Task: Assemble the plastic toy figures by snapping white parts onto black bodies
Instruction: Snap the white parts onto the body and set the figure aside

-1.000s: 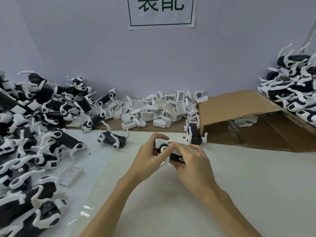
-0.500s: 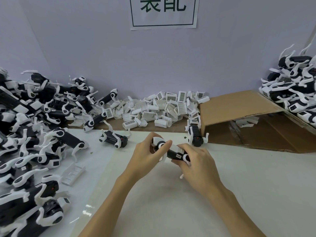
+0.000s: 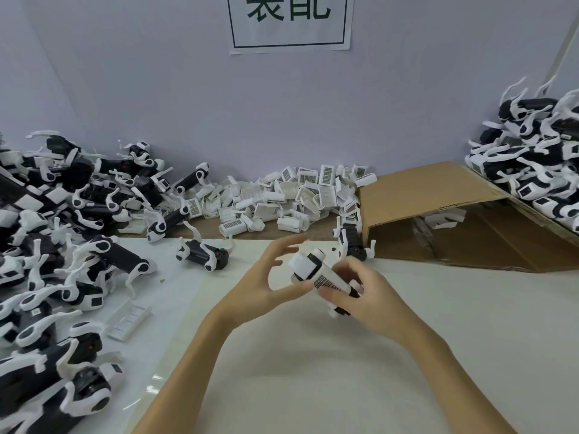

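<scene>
Gripping a blocky, glossy toy figure (image 3: 322,275) — both hands.

A black toy figure (image 3: 326,277) with a white barcoded panel snapped on, tilted, held above the table's middle by both hands.

The right hand (image 3: 363,292) covered the lower end of the held figure (image 3: 322,277), and its fingers were blurred. The left hand (image 3: 269,283) was blurred at the fingertips. Left of the figure, the pile (image 3: 47,230) ran off the picture's edge. Above it, the sign (image 3: 289,23) was cut at the top.
</scene>
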Demonstrator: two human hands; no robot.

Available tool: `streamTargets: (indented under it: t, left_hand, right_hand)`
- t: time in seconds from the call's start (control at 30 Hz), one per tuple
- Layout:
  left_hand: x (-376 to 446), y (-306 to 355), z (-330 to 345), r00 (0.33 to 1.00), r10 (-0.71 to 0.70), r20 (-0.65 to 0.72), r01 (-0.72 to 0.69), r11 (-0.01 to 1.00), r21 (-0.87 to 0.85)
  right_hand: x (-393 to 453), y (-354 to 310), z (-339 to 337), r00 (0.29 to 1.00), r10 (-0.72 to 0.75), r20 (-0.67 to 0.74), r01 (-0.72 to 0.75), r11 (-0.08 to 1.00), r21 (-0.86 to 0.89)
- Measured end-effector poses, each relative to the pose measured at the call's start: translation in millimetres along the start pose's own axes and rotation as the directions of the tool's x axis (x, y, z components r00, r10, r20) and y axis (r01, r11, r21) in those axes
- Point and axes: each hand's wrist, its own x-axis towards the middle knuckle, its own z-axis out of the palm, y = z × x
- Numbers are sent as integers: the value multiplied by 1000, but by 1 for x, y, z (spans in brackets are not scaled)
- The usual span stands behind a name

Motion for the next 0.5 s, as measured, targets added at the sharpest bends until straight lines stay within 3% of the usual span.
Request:
streamTargets:
  t: [0.07, 0.13, 0.27, 0.37, 0.5]
  left_hand:
    - [2, -3, 7, 996, -53, -72, 54, 999, 4]
    - [4, -7, 9, 989, -100, -113, 103, 995, 14]
    - [6, -11, 6, 969, -120, -218, 129, 991, 28]
    - [5, -11, 6, 982, -111, -152, 113, 994, 3]
    - [3, -7, 7, 992, -60, -113, 59, 998, -10]
  right_hand:
    - [2, 2, 12, 977, -173, -124, 146, 969, -199]
    - [3, 2, 19, 954, -256, -157, 200, 931, -305]
    - [5, 7, 14, 978, -197, -68, 166, 934, -315]
    - [6, 7, 15, 982, -173, -75, 136, 926, -353]
    - [5, 7, 17, 960, -244, -139, 162, 887, -433]
